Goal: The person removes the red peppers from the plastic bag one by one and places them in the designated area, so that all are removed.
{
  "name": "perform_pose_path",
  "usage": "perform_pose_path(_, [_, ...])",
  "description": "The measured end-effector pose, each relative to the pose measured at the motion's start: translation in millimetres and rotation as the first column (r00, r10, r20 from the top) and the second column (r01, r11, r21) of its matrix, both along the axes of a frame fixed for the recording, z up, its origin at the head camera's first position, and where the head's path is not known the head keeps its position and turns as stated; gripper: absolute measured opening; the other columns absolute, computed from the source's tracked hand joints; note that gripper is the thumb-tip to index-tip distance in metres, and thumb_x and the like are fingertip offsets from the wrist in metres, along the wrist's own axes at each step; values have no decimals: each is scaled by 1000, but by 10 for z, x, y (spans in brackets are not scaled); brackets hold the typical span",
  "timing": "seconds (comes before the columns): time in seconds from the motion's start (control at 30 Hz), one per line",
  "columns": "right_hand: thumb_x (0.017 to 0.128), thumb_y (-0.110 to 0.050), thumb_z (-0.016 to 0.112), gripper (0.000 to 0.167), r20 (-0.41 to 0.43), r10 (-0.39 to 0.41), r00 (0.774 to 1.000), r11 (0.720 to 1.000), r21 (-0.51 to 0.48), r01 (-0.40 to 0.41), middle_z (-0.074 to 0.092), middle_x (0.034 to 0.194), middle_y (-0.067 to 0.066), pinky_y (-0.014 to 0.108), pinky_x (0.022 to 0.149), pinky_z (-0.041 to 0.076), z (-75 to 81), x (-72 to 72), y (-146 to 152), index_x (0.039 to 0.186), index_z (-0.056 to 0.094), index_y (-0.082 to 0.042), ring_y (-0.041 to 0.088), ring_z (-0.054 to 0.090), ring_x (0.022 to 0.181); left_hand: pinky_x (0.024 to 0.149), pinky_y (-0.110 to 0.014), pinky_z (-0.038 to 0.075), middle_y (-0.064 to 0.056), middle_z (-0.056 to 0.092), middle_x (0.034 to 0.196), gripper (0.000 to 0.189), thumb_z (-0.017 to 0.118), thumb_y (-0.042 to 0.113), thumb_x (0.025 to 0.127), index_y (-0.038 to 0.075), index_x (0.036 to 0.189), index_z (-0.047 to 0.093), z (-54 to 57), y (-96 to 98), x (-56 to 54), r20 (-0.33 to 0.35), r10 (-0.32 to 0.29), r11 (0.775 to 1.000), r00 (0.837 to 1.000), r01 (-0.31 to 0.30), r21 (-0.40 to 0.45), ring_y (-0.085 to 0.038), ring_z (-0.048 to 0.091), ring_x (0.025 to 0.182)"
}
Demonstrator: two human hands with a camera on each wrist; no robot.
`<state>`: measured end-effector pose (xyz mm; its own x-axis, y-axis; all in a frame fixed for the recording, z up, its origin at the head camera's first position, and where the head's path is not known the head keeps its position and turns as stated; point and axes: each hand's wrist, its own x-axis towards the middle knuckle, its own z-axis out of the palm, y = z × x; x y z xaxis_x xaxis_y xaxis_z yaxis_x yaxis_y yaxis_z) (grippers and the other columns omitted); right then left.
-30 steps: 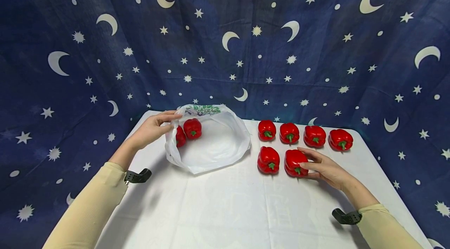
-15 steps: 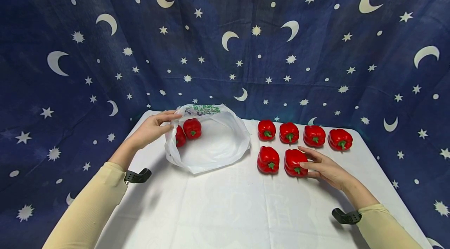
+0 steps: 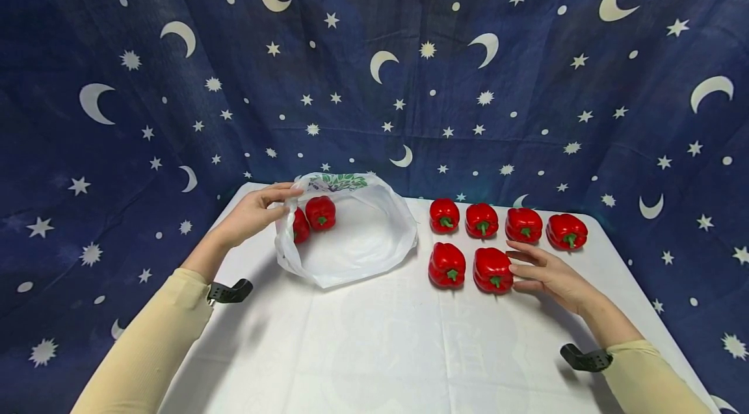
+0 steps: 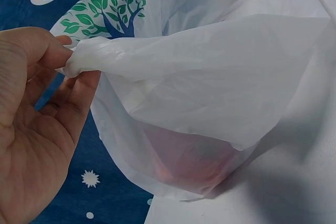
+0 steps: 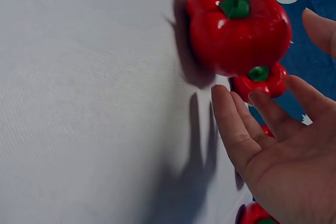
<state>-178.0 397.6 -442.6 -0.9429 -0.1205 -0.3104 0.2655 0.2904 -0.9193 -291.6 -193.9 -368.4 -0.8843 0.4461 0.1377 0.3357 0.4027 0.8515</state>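
Observation:
My left hand [image 3: 249, 214] pinches the left rim of a white plastic bag [image 3: 357, 261] between thumb and fingers; the left wrist view shows the gathered edge in the grip. The bag's mouth gapes wide, with a green leaf print on its far side. Inside, two red bell peppers [image 3: 320, 213] lie against the left wall, one partly hidden by the rim. My right hand [image 3: 552, 277] has its fingers spread just right of a red bell pepper [image 3: 491, 270] in the front row. In the right wrist view that pepper [image 5: 239, 30] stands apart from the fingertips, and the palm holds nothing.
Left of that pepper sits another red bell pepper [image 3: 447, 266]. Behind them several more, such as the rightmost pepper [image 3: 566, 232], form a back row along the far edge of the white-covered table [image 3: 374, 349]. A blue star-and-moon curtain [image 3: 374, 102] hangs around the table.
My right hand has let go of the front-row pepper and drawn back slightly to the right, fingers spreading. That pepper stays in place. The left hand and bag have not moved.

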Motion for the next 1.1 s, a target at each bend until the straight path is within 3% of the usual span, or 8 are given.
perform_pose_path(0.17, [101,-25,66,78,-85,-12,996,1000,-15,11,24,163,28,50,101,50,90,26,61,163,22,-5,33,54,130,115,-52,33,-12,40,159,41,60,7,101,8,142,62,4,-2,0,-3,1,1000,1000,-1,1,-29,32,149])
perform_pose_path(0.3, [103,-23,64,74,-134,-35,990,999,-38,30,24,162,27,42,99,53,190,28,99,161,24,-3,7,61,116,113,-40,37,-11,41,159,41,60,7,101,8,142,62,7,-4,-3,-6,-1,1000,1000,1,-1,-28,34,148])
perform_pose_path(0.4, [103,-20,63,71,-163,-47,985,997,-73,35,25,160,25,35,96,54,274,9,96,161,26,-2,-2,60,110,111,-35,38,-11,41,159,41,60,8,101,8,142,62,8,-7,-4,-2,-2,1000,1000,2,-5,-28,34,148])
perform_pose_path(0.6, [103,-17,62,69,-216,-21,976,997,-83,3,28,157,24,28,90,56,443,-16,-14,160,26,0,4,61,113,115,-51,33,-11,40,160,41,59,8,101,8,143,62,11,-9,0,3,-4,1000,1000,4,1,-29,32,149])
perform_pose_path(0.77, [102,-19,64,69,-266,26,964,999,-36,-37,33,157,24,29,93,55,567,-10,-201,159,30,-2,8,57,120,116,-54,31,-12,39,160,41,59,7,101,7,143,61,5,-7,1,6,-8,1000,1000,8,8,-29,31,150])
perform_pose_path(0.87, [101,-22,66,69,-288,56,956,998,-2,-59,36,157,21,27,94,53,605,-17,-317,159,33,-7,14,54,125,116,-53,31,-12,39,160,41,59,7,101,7,143,61,-1,-9,3,3,-7,1000,1000,7,8,-29,31,149])
perform_pose_path(1.0, [99,-25,69,69,-301,88,950,996,29,-83,39,157,16,25,94,51,629,-50,-466,158,37,-11,23,53,130,113,-37,36,-11,40,160,41,59,8,101,7,143,62,-3,-14,7,-1,-5,1000,1000,5,2,-28,32,149])
perform_pose_path(1.1, [97,-25,71,69,-310,100,945,995,40,-92,42,156,17,26,96,51,633,-83,-584,157,40,-11,29,54,133,111,-32,38,-11,40,160,41,60,8,101,8,143,62,-3,-12,4,-2,-2,1000,1000,2,-6,-27,32,149])
